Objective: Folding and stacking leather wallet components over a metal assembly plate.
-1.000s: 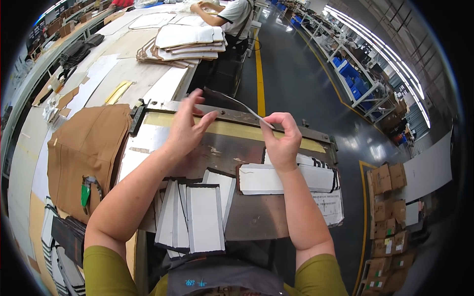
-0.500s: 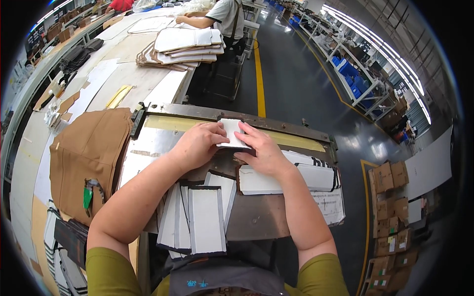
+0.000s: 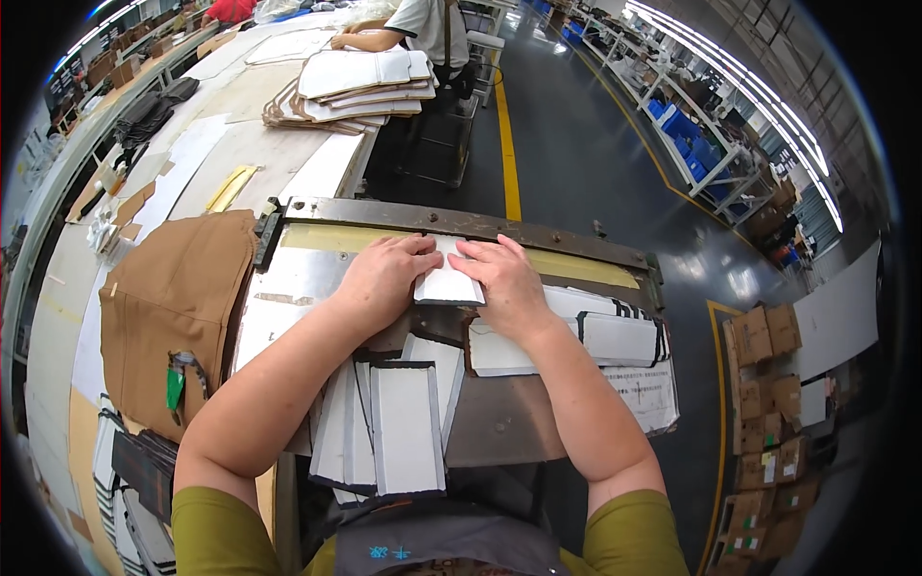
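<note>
A small white panel with dark edging lies against a long metal bar on a metal worktop. My left hand grips its left side, fingers bent over the top. On the opposite side, my right hand holds the panel with its fingers laid across it; the thumb is hidden. Below my hands, several white strips with grey borders and black ends overlap in a loose fan. More white black-edged pieces lie beside my right wrist, partly covered by my forearm.
Brown fabric drapes at the worktop's left. A long table runs away on the left, bearing a stack of white panels. Another person stands beside it. Cardboard boxes and shelving line the right side.
The panel's near edge has come slightly toward me, and more of its white face shows. My right fingers have shifted up toward the bar. Both hands still hold the panel.
</note>
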Demonstrator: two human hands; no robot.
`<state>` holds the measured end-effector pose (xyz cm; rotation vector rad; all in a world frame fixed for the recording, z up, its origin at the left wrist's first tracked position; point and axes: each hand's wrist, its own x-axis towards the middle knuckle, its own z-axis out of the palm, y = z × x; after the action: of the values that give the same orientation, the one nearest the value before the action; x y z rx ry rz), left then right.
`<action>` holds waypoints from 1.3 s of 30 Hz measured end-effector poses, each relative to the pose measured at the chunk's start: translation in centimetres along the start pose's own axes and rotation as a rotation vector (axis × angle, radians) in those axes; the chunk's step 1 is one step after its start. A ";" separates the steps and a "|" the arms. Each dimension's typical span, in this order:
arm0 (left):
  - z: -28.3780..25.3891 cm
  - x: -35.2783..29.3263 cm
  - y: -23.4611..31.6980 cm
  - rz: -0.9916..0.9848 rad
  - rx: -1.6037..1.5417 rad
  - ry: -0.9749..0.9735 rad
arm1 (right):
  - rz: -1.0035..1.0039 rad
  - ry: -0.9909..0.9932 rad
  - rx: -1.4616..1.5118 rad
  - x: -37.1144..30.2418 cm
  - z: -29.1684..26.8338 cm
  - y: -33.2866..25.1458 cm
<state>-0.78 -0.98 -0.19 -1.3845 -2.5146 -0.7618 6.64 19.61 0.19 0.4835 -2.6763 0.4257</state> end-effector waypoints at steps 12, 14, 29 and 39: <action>-0.3 -0.3 1.3 -0.050 0.179 0.066 | -0.066 0.061 0.034 0.1 -0.2 0.3; -0.5 -0.4 1.1 -0.062 0.187 0.072 | -0.063 0.076 0.046 0.2 0.1 0.1; -0.8 0.0 0.1 -0.056 0.098 0.009 | 0.211 -0.195 -0.003 0.2 -2.3 0.0; -6.8 -0.6 2.0 0.265 -0.331 -0.394 | 0.216 -0.618 0.139 -2.7 -10.7 -2.0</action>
<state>0.60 -4.02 6.10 -2.1147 -2.4704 -0.9601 13.12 22.34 8.94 0.4170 -3.3312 0.6082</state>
